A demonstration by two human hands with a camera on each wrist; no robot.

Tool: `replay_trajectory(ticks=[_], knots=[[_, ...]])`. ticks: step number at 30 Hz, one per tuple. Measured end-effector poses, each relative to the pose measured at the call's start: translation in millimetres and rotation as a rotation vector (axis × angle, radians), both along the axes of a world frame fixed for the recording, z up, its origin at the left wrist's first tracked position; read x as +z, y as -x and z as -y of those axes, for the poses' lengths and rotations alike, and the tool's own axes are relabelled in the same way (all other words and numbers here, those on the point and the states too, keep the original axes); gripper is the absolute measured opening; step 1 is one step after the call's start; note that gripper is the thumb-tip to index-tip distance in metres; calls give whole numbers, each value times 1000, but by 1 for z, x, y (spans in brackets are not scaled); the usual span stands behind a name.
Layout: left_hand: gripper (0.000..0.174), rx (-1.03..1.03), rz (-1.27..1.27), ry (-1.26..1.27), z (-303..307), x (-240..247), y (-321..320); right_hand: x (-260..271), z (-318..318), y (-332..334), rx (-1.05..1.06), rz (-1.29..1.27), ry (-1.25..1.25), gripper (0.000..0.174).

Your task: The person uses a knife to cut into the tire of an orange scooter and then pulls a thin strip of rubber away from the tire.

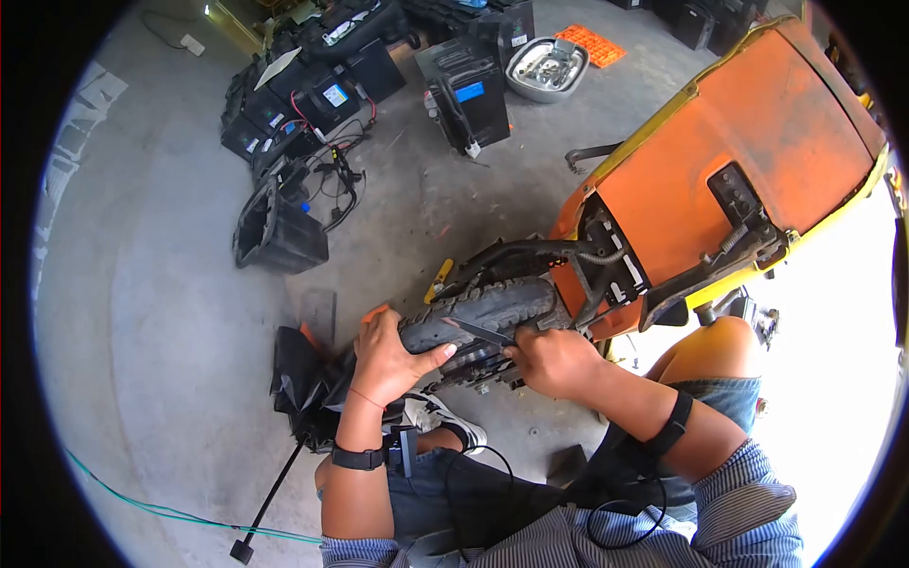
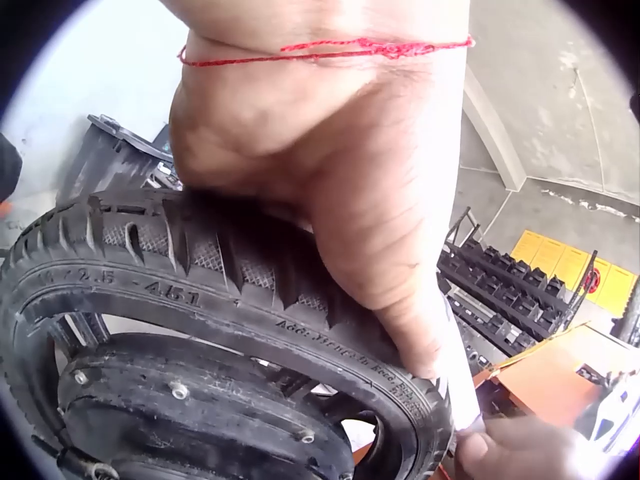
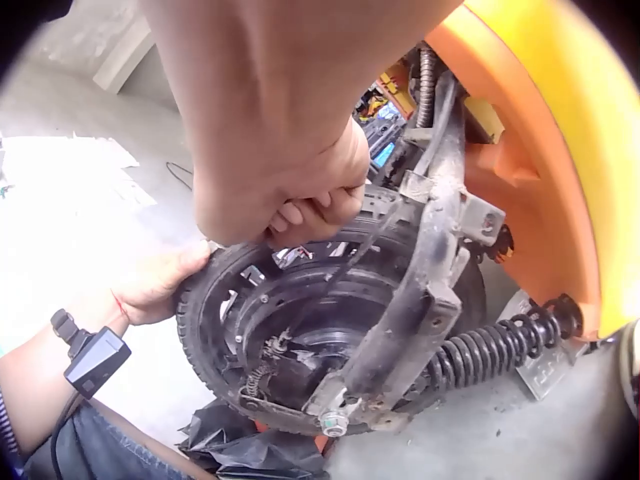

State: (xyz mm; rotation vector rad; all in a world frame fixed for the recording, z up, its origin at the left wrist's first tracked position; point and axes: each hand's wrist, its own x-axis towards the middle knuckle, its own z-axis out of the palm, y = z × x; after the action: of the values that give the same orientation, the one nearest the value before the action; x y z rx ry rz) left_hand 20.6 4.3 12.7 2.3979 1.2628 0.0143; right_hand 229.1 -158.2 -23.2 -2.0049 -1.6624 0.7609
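Observation:
A black tyre [image 1: 492, 308] with chunky tread sits on the rear wheel of an orange and yellow scooter; its sidewall lettering shows in the left wrist view. My left hand [image 1: 386, 364] grips the tyre from its near end, thumb along the sidewall and fingers over the tread. In my right hand [image 1: 557, 363] is a knife [image 1: 481, 331], its flat blade lying across the tyre and its tip towards the left hand. Curled right-hand fingers [image 3: 310, 215] show close over the wheel in the right wrist view, where the blade is hidden.
The scooter's orange body [image 1: 757, 123] rises to the right, with a coil-spring shock absorber [image 3: 490, 350] beside the wheel. Black batteries [image 1: 469, 95], cables and a grey basin [image 1: 547, 71] of parts stand beyond. A black bag [image 1: 303, 379] lies left of the wheel.

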Motion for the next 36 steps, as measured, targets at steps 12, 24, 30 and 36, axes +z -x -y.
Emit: replay_trajectory(ticks=[12, 24, 30, 36], knots=[[93, -6, 61, -19, -1, -10, 5, 5, -7, 10, -18, -30, 18, 33], [91, -14, 17, -54, 1, -2, -1, 11, -18, 17, -33, -17, -14, 34], [91, -8, 15, -43, 2, -1, -2, 21, -3, 5, -8, -23, 215, 35], [94, -24, 11, -62, -1, -7, 3, 24, -16, 14, -13, -43, 138, 35]])
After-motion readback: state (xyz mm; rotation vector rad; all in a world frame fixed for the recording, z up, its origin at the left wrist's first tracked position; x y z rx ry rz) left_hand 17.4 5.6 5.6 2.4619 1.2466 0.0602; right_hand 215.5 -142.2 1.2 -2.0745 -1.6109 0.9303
